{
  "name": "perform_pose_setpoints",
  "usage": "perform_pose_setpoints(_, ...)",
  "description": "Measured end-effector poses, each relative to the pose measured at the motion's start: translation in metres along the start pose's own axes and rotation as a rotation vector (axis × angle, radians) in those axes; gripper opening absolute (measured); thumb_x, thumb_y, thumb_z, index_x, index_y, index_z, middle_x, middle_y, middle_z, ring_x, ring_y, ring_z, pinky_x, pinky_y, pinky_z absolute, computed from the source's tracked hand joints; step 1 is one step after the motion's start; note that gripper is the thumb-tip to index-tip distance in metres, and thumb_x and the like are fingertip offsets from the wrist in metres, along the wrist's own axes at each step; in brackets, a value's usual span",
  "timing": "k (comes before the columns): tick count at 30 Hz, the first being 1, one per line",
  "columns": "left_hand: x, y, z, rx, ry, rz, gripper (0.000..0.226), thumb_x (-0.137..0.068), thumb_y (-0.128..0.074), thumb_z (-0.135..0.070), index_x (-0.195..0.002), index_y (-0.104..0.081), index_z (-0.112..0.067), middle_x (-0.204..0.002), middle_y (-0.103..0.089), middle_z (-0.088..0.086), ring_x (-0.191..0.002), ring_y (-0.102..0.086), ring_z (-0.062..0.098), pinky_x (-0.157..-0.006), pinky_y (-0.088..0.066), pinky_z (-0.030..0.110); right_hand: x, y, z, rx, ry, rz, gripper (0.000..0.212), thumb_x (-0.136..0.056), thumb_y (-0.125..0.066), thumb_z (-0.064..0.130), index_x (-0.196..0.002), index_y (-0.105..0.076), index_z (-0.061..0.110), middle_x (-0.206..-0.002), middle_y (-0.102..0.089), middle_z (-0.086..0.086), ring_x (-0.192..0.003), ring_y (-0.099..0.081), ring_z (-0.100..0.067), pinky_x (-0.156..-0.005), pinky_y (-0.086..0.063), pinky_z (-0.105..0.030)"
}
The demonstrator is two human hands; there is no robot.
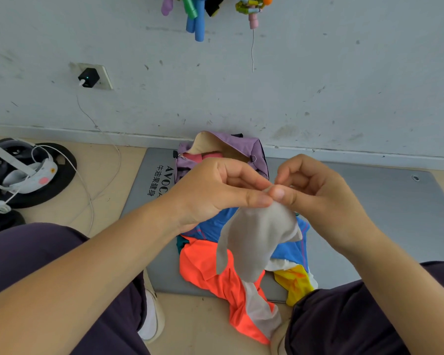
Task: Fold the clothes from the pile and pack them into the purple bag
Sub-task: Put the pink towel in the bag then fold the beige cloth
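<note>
Clothes (215, 265) are lying in a loose pile on the grey mat (369, 201) in front of us, and we are working across from the left. At the far left a headset (23, 170) with white straps is sitting on a round black disc, its thin white cable (87, 196) trailing over the pale floor up to a black charger (87, 77) in the wall socket. Our dark trouser legs are framing the bottom of the view. The mat is smooth and flat, with black lettering printed near its left end. On its far edge, against the scuffed wall, the purple bag (246, 147) is standing open, showing a cream lining and something pink inside. Nearer to us the pile is showing crumpled blue, slick bright orange, white and yellow fabric.

We are holding a small grey garment (254, 242) up over the pile; it is soft, matte and hanging limp. Our left hand (215, 190) is pinching its top edge between thumb and forefinger, the other fingers curled. Our right hand (318, 193) is pinching the same edge just beside, thumb tip touching the left thumb tip. The cloth is drooping below both sets of fingertips. Coloured foam tubes (198, 19) are hanging on the wall above.
</note>
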State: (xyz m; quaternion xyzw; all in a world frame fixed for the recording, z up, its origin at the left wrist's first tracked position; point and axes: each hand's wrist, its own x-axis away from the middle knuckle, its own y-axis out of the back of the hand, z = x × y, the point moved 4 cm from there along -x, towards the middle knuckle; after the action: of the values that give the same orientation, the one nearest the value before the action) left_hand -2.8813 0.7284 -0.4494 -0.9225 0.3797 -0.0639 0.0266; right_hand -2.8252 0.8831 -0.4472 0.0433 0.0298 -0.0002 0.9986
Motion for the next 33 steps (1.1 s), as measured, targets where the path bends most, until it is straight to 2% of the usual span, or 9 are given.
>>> perform_pose_setpoints(4,0.000,0.008,-0.004,-0.076,-0.028,-0.098,0.009,-0.066,-0.079,-0.019,-0.073,-0.075,-0.023,-0.078,-0.076,-0.003,-0.074,-0.070,0.003,-0.069,-0.052,0.014,-0.002,0.002,-0.010,0.067,-0.095,0.124,0.016,-0.077,-0.073,0.030,-0.084,-0.069,0.016,-0.082,-0.071,-0.008,-0.075,-0.064,-0.016,-0.070,-0.053,-0.028)
perform_pose_setpoints(7,-0.001,0.024,-0.009,-0.176,-0.069,-0.220,0.016,-0.077,-0.078,-0.011,-0.074,-0.074,-0.025,-0.073,-0.071,-0.003,-0.056,-0.055,0.008,-0.056,-0.045,0.023,-0.002,0.001,-0.027,0.296,-0.189,0.229,0.016,-0.082,-0.071,0.033,-0.087,-0.070,0.018,-0.079,-0.070,-0.002,-0.072,-0.062,-0.018,-0.077,-0.054,-0.043)
perform_pose_setpoints(9,-0.001,0.033,-0.013,-0.254,-0.112,-0.246,0.016,-0.082,-0.074,-0.006,-0.080,-0.072,-0.022,-0.076,-0.070,-0.002,-0.051,-0.048,0.010,-0.053,-0.043,0.024,-0.005,0.003,-0.035,0.398,-0.230,0.211,0.015,-0.084,-0.071,0.033,-0.086,-0.070,0.018,-0.080,-0.069,0.000,-0.074,-0.061,-0.020,-0.081,-0.052,-0.048)
perform_pose_setpoints(13,-0.002,0.044,-0.015,-0.475,-0.140,-0.259,0.013,-0.091,-0.064,-0.003,-0.086,-0.063,-0.015,-0.080,-0.065,-0.005,-0.052,-0.059,0.015,-0.058,-0.048,0.020,-0.011,0.017,-0.036,0.442,-0.235,0.103,0.008,-0.084,-0.073,0.032,-0.083,-0.071,0.024,-0.077,-0.069,0.008,-0.072,-0.063,-0.015,-0.078,-0.053,-0.035)
perform_pose_setpoints(17,-0.004,0.049,-0.006,-0.511,-0.054,-0.184,0.013,-0.095,-0.057,-0.004,-0.087,-0.055,-0.014,-0.084,-0.061,0.011,-0.061,-0.065,0.016,-0.059,-0.051,0.021,-0.013,0.024,-0.032,0.467,-0.153,0.021,0.003,-0.086,-0.071,0.026,-0.083,-0.072,0.026,-0.079,-0.071,0.002,-0.078,-0.065,-0.023,-0.071,-0.050,-0.029)
perform_pose_setpoints(22,-0.006,0.040,0.011,-0.881,-0.059,-0.054,0.014,-0.082,-0.075,-0.039,-0.093,-0.071,-0.032,-0.076,-0.062,-0.014,-0.070,-0.057,0.000,-0.063,-0.041,0.015,-0.012,0.018,-0.030,0.492,-0.075,0.024,0.003,-0.087,-0.070,0.023,-0.084,-0.071,0.024,-0.078,-0.071,-0.003,-0.078,-0.065,-0.029,-0.074,-0.052,-0.043)
perform_pose_setpoints(25,-0.008,0.036,0.009,-0.869,-0.198,-0.132,0.010,-0.087,-0.073,-0.032,-0.087,-0.077,-0.023,-0.071,-0.059,-0.008,-0.070,-0.055,0.003,-0.065,-0.042,0.023,-0.011,0.017,-0.029,0.468,-0.044,0.028,0.002,-0.086,-0.072,0.024,-0.084,-0.072,0.023,-0.077,-0.070,-0.006,-0.076,-0.063,-0.033,-0.073,-0.051,-0.045)
perform_pose_setpoints(28,-0.008,0.044,-0.001,-0.793,-0.304,-0.280,0.011,-0.087,-0.071,-0.026,-0.088,-0.078,-0.018,-0.073,-0.062,-0.004,-0.070,-0.059,0.007,-0.066,-0.050,0.032,-0.013,0.021,-0.031,0.471,-0.051,0.024,0.004,-0.083,-0.075,0.027,-0.083,-0.070,0.027,-0.076,-0.066,-0.011,-0.067,-0.055,-0.028,-0.064,-0.047,-0.035)
perform_pose_setpoints(33,-0.008,0.068,-0.014,-0.595,-0.329,-0.477,0.019,-0.090,-0.068,-0.016,-0.084,-0.071,-0.034,-0.076,-0.064,-0.005,-0.052,-0.058,0.002,-0.051,-0.046,0.013,-0.019,0.041,-0.044,0.724,-0.094,-0.009,0.005,-0.086,-0.073,0.025,-0.086,-0.068,0.027,-0.072,-0.062,0.008,-0.059,-0.050,-0.003,-0.060,-0.040,-0.011)
